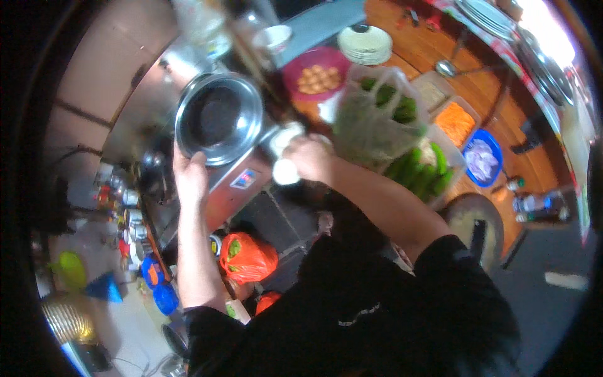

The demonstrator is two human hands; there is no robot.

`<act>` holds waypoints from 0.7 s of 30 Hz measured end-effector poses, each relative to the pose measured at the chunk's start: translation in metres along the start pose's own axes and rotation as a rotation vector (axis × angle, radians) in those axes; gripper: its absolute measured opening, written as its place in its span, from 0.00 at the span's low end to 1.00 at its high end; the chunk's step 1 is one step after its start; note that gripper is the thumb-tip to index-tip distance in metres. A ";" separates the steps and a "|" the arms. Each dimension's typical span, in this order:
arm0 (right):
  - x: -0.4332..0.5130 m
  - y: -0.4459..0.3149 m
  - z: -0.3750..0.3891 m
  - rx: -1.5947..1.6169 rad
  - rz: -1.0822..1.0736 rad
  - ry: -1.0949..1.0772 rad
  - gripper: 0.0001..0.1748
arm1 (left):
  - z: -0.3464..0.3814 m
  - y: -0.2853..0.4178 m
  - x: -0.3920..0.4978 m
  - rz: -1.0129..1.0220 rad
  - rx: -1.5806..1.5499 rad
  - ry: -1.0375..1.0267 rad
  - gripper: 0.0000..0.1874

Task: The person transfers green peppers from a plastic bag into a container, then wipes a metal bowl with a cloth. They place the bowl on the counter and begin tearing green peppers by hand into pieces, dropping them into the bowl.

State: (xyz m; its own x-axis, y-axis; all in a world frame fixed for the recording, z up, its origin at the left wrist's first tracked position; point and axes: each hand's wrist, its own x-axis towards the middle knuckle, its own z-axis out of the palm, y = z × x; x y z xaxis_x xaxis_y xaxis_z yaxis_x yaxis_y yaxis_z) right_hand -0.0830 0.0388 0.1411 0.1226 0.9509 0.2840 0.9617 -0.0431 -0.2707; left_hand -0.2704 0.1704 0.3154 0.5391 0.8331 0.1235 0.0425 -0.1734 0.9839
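Note:
My left hand (191, 176) grips the near rim of a round stainless steel basin (219, 118), thumb on the rim; its inside looks dark. To the right, my right hand (308, 155) is blurred, its fingers curled about a small white round object (286, 172) that may be a cup or lid; the picture does not settle which. Another pale round thing (288, 134) lies just beyond these fingers. A clear plastic bag with green vegetables (386, 113) stands to the right of my right hand.
On the wooden table (499, 94) stand a magenta bowl of round brown items (318, 77), stacked plates (365, 45), an orange food container (454, 123), a blue basket (483, 158) and a round chopping board (492, 226). A red plastic bag (248, 257) lies on the floor.

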 end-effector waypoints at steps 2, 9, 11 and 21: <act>0.025 0.005 0.022 0.176 0.184 0.011 0.22 | -0.039 -0.023 0.017 -0.089 -0.072 0.137 0.35; 0.126 -0.033 -0.014 0.376 0.042 0.278 0.32 | -0.108 -0.111 0.068 -0.025 0.004 0.233 0.42; 0.152 -0.053 -0.022 0.086 -0.060 0.231 0.29 | -0.090 -0.111 0.073 0.189 0.146 0.059 0.41; 0.184 -0.070 -0.006 1.077 0.241 0.109 0.17 | -0.033 -0.101 0.056 -0.119 -0.119 -0.108 0.47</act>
State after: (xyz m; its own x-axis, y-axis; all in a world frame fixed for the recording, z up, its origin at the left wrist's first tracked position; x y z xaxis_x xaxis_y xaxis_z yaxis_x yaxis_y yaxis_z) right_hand -0.1266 0.2144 0.2183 0.3498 0.9191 0.1812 0.2000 0.1158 -0.9729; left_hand -0.2718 0.2518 0.2275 0.6236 0.7817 -0.0029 0.0149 -0.0082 0.9999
